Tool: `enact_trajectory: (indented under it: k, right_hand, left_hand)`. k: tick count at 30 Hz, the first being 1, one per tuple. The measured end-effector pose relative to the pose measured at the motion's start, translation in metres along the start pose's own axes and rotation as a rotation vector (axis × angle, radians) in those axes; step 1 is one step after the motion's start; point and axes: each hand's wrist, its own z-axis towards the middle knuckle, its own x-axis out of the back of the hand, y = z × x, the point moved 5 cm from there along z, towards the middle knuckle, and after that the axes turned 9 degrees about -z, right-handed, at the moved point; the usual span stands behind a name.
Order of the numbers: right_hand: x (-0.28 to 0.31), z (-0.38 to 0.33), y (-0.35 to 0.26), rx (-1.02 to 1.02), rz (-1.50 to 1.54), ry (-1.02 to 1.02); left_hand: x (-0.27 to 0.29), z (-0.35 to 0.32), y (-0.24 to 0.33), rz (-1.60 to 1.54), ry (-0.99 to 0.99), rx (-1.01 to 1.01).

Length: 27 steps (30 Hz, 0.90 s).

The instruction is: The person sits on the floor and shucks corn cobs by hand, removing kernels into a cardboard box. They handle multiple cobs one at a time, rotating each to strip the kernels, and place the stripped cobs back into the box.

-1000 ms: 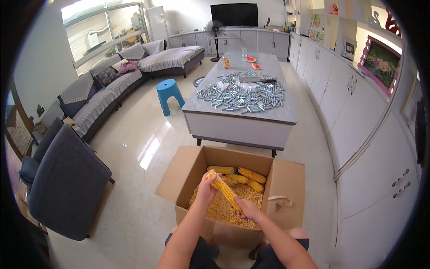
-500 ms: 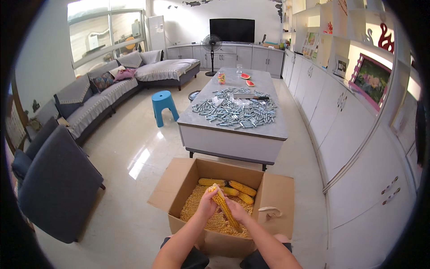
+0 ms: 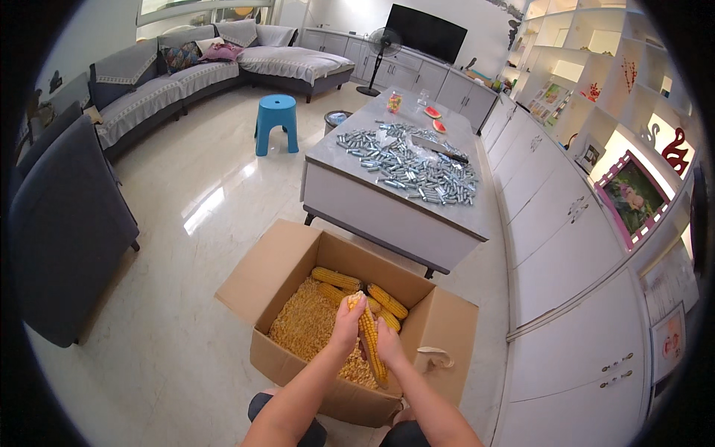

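Over an open cardboard box [image 3: 281, 372], both my hands grip one yellow corn cob [image 3: 372, 344], held at a slant. My left hand [image 3: 345, 326] is closed around its upper end, with the thumb near the pale tip. Lower down, my right hand [image 3: 389, 344] is closed on the right side of the cob. A darker, reddish strip without kernels shows along the cob's left side. Loose yellow kernels [image 3: 302, 322] cover the bottom of the box. Several whole cobs [image 3: 388, 300] lie at its far right, partly hidden behind my hands.
Beyond the box stands a grey-topped table [image 3: 328, 165] with many small metallic cylinders [image 3: 417, 167], a knife [image 3: 451, 151] and watermelon slices [image 3: 433, 112]. A blue stool [image 3: 276, 123] is to its left. A dark chair [image 3: 71, 231] stands left, white cabinets [image 3: 573, 357] right.
The view has tilted and shifted, so the room sits differently in it. Both hands still hold the corn cob over the box, with little change in their grip.
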Motion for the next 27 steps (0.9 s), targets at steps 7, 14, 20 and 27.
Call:
enact_trajectory:
  k: [7,14,20,27]
  right_hand:
    - [-0.009,0.003,-0.003,0.087,0.269,-0.278]
    - [-0.009,0.017,-0.007,0.107,0.198,-0.214]
    - [-0.002,0.022,-0.015,-0.151,0.48,-0.383]
    - [0.002,0.021,-0.022,0.049,0.301,-0.347]
  left_hand:
    - [0.0,0.012,0.013,-0.103,0.077,-0.048]
    - [0.002,0.027,0.013,-0.023,0.073,-0.078]
    - [0.001,0.043,0.016,-0.119,0.085,-0.034]
    - [0.002,0.05,0.019,-0.11,0.108,-0.079]
